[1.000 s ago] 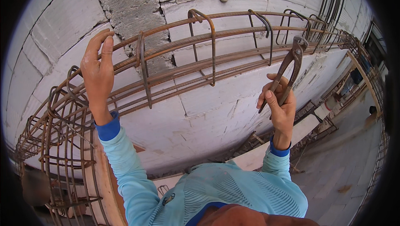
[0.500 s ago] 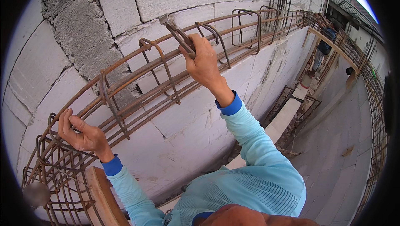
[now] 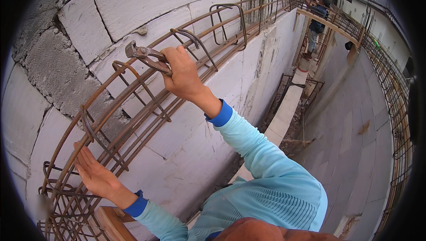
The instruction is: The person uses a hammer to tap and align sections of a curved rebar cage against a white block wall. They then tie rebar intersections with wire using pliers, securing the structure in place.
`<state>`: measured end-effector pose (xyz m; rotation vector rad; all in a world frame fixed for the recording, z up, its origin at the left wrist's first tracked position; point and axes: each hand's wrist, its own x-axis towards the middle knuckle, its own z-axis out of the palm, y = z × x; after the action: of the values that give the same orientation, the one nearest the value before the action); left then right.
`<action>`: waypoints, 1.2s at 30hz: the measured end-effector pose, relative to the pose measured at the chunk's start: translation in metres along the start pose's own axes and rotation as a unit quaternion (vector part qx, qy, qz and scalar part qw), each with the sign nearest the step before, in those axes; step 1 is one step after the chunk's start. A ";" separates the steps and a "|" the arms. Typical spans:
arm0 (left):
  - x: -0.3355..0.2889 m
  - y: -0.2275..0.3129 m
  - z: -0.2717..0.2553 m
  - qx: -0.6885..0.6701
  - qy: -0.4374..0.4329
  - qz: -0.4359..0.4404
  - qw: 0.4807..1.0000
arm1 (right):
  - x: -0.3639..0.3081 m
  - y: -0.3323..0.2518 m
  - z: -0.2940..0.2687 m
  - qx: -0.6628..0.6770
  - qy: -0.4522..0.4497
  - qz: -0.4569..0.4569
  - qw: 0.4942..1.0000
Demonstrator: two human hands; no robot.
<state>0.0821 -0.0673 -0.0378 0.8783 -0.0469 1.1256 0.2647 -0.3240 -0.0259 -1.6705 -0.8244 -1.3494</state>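
Note:
My right hand point(image 3: 183, 74) is closed round the handles of a pair of rusty steel pincers point(image 3: 144, 54). Their broad head points left, over the upper bars of a long rebar cage point(image 3: 106, 113). Just left of the pincers a bent steel stirrup point(image 3: 143, 84) loops around the bars; another stirrup point(image 3: 204, 51) stands to their right. My left hand point(image 3: 95, 174) is at the lower left with fingers straight and close together, palm toward the bars. Its fingertips reach behind an upper bar, beside a stirrup point(image 3: 95, 132); whether they touch it I cannot tell.
Pale block walls point(image 3: 142, 5) rise behind the cage. Crossing rebar point(image 3: 73, 214) and a wooden board point(image 3: 108, 223) occupy the lower left. A concrete strip point(image 3: 284, 112) runs through the trench below. Farther off, a person point(image 3: 317, 25) stands near a wooden beam point(image 3: 328, 22).
The view has shifted, so the cage sits lower and further left. My left fingers have straightened and moved nearer a stirrup. The pincers have turned, their head now pointing more to the left.

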 end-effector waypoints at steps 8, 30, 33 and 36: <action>0.072 -0.016 -0.002 -0.260 -0.012 -0.039 0.965 | -0.001 -0.002 0.001 0.015 0.016 0.004 1.000; 0.167 -0.021 -0.008 -0.378 0.033 -0.114 0.918 | -0.007 0.010 0.022 0.013 0.072 -0.031 0.997; 0.162 -0.020 -0.007 -0.397 0.013 -0.109 0.911 | -0.009 0.012 0.022 -0.006 0.074 -0.047 0.996; 0.156 -0.020 -0.005 -0.407 0.000 -0.110 0.907 | -0.010 0.013 0.021 -0.012 0.058 -0.052 0.997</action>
<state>0.1686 0.0518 0.0172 0.1247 -0.3820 0.7777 0.2833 -0.3111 -0.0402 -1.5700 -0.8412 -1.5182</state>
